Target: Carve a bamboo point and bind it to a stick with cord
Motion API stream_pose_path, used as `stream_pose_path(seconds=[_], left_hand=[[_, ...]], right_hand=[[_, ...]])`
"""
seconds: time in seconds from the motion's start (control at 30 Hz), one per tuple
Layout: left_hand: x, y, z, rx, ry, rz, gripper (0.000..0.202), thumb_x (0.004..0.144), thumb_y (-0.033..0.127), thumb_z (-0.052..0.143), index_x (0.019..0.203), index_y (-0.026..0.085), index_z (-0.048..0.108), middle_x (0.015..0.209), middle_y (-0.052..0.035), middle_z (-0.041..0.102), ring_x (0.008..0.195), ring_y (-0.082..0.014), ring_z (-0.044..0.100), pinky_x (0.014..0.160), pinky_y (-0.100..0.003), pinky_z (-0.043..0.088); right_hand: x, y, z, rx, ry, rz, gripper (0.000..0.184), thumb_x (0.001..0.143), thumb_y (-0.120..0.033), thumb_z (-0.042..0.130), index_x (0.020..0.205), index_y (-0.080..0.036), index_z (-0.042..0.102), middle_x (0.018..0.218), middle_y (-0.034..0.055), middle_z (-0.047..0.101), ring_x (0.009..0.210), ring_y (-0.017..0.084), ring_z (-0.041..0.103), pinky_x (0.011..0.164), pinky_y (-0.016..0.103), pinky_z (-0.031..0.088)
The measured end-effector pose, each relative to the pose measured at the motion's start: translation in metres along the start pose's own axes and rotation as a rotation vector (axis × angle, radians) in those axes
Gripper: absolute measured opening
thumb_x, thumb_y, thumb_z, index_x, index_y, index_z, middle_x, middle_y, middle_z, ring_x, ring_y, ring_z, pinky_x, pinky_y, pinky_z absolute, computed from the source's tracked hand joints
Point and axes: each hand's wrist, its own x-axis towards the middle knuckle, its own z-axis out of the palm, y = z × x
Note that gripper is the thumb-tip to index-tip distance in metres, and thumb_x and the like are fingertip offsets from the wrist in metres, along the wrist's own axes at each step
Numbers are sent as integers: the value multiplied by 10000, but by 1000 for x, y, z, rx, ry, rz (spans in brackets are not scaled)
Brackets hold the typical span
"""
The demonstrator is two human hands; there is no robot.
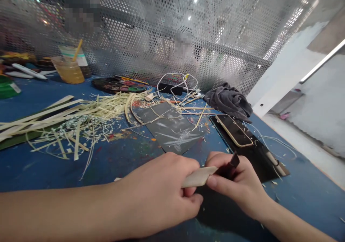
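Observation:
My left hand [161, 188] is closed around a pale flat bamboo strip [198, 177], whose slanted end sticks out to the right. Against that end rests the thumb of my right hand [244, 186]. Curled in my right hand is a thin dark blade [234, 163], perhaps a small knife; its handle is hidden by the fingers. The two hands almost meet above the blue table [129, 172]. Just beyond them lies a dark grey sheet [167, 123] with white scuffs and thin shavings on it.
Bamboo strips [61, 109] and a heap of shavings [110, 107] lie at left. Behind stand a cup of yellowish liquid [68, 71] and a paint palette [118, 85]. A phone [234, 130] on a black panel [265, 168] and a grey cloth [228, 100] lie at right. Perforated metal [161, 26] borders the back.

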Motion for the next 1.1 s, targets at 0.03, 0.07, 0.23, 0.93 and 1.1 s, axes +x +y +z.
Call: stream_pose_path(seconds=[0.03,0.07,0.23,0.93,1.1], left_hand=[[0,0,1,0,16,5,197,756,297,555,617,215,441,556,51,502,483,-114,430,420,-240,243],[0,0,2,3,47,12,197,758,285,548,614,214,434,549,53,498,483,-115,432,420,-244,236],[0,-3,8,-30,228,134,213,797,318,563,648,218,450,561,67,509,483,-108,426,437,-244,245],[0,-13,2,6,205,340,364,897,458,581,687,217,408,577,72,451,482,-109,394,466,-240,234],[3,-17,3,9,217,417,359,919,432,571,701,220,379,568,81,420,465,-104,365,458,-243,221]], right_hand=[[-1,-1,0,22,-10,0,186,854,-380,713,776,-216,675,668,-30,583,576,100,466,512,209,369],[-2,-1,1,25,-15,-2,198,876,-389,687,783,-216,658,673,-32,575,585,101,468,521,208,378],[-8,-6,1,-223,-109,-106,328,990,-486,442,910,-220,617,782,5,582,701,151,515,653,263,440],[-8,-15,-11,-370,-375,-47,345,1051,-422,321,1040,-276,633,743,-34,611,587,114,503,612,249,386],[-8,-10,-12,-353,-339,3,430,1025,-497,355,807,-212,592,657,-29,508,588,113,450,564,239,349]])
